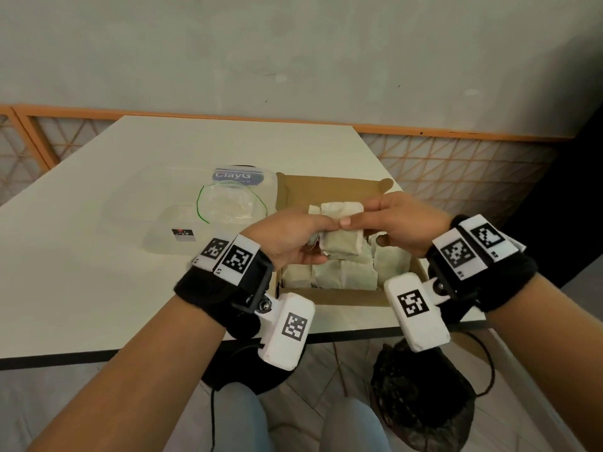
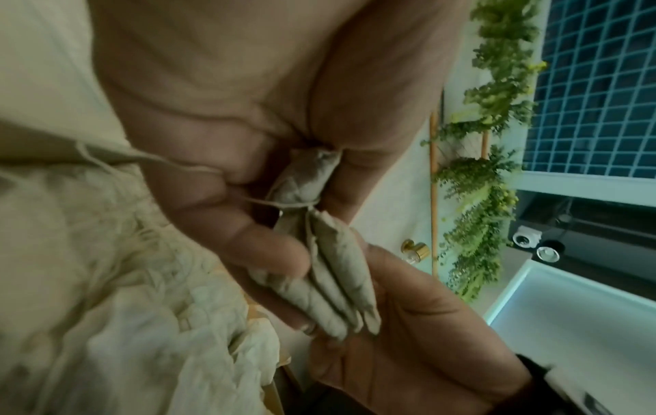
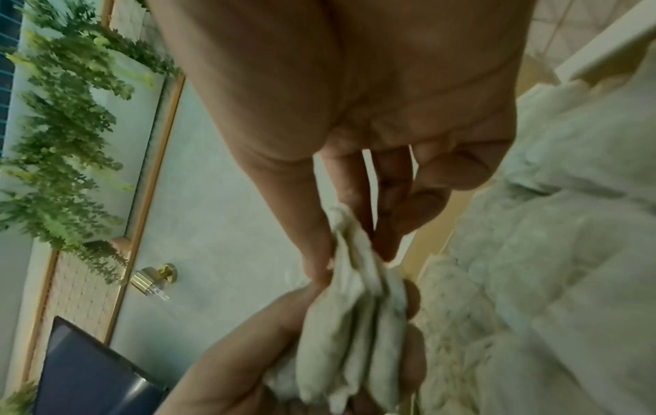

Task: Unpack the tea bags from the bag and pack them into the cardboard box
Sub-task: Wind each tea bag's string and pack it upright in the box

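Near the table's [image 1: 130, 305] front edge, the left hand [image 1: 287, 239] and right hand [image 1: 401, 223] together pinched a small stack of tea bags [image 1: 341, 233], fingers curled round its two ends, just above the open cardboard box [image 1: 332, 187]. Below the stack, more tea bags already lay packed along the box's near side. Farther back, to the box's left, the clear plastic bag [image 1: 228, 203] sat limp. The packing step seemed in hand; next, the stack likely needed squaring and lowering into the free space toward the box's far side.
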Motion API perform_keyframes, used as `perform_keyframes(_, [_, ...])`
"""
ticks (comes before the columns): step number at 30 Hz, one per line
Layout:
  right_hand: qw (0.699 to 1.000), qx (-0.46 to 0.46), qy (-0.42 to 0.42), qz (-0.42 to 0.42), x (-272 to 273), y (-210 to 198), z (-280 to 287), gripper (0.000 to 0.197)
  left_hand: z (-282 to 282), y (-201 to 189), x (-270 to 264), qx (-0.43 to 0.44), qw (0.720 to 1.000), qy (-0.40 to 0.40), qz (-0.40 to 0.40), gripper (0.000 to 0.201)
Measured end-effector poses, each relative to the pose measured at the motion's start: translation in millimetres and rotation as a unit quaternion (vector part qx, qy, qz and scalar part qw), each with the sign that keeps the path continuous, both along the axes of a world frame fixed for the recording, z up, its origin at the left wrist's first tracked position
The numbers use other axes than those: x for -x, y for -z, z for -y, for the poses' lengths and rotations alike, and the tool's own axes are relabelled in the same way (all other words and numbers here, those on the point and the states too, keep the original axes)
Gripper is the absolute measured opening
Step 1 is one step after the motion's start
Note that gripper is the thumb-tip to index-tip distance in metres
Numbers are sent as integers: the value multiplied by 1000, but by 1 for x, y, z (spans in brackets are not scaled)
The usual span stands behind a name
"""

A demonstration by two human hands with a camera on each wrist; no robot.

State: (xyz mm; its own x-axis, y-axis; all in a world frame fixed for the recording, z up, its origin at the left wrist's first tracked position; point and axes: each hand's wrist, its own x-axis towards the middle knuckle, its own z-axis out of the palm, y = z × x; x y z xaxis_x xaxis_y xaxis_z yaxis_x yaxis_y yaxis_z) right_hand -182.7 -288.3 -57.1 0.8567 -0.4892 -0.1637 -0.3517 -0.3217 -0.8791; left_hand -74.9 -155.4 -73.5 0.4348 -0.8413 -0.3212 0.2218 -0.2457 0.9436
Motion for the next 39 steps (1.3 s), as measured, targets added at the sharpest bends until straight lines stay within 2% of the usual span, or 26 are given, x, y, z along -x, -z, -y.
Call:
perform_keyframes(4, [999,30,-2,-25,18,-12,11,28,4,-1,8,-3,999,28,18,25])
perform_keyframes(7, [997,55,36,-33,39,-18,24,24,2,5,8,17,999,26,-12,34])
perform_keyframes(11, [987,129,40,-83,63,-2,36,17,-1,14,5,39,998,3,-44,40])
perform_keyframes(17, [989,108,41,-94,72,28,37,4,-2,18,4,38,998,-16,-51,38])
perform_keyframes(21, [966,232,70,-92,65,39,42,9,-1,18,2,36,998,-22,-49,38])
perform_keyframes(24, [947,280,87,-132,64,46,48,8,1,19,1,35,998,-25,-51,38])
perform_keyframes(27, [928,319,74,-180,64,45,47,25,2,20,0,36,998,-28,-52,38])
perform_keyframes(29, [922,344,79,-158,64,40,45,30,3,20,-1,37,998,-29,-51,38])
perform_keyframes(31, [921,355,80,-137,63,36,45,25,3,20,-1,36,998,-29,-49,38])
perform_keyframes(34, [911,371,69,-165,65,35,43,23,5,21,-1,36,998,-30,-49,38])
perform_keyframes(36, [904,401,71,-127,68,33,40,20,5,22,-2,38,997,-32,-52,37])
perform_keyframes(37, [900,420,57,-107,70,31,37,15,5,22,-2,40,997,-36,-55,37])
perform_keyframes(39, [889,439,-13,-131,75,30,31,14,4,23,-4,47,996,-47,-67,36])
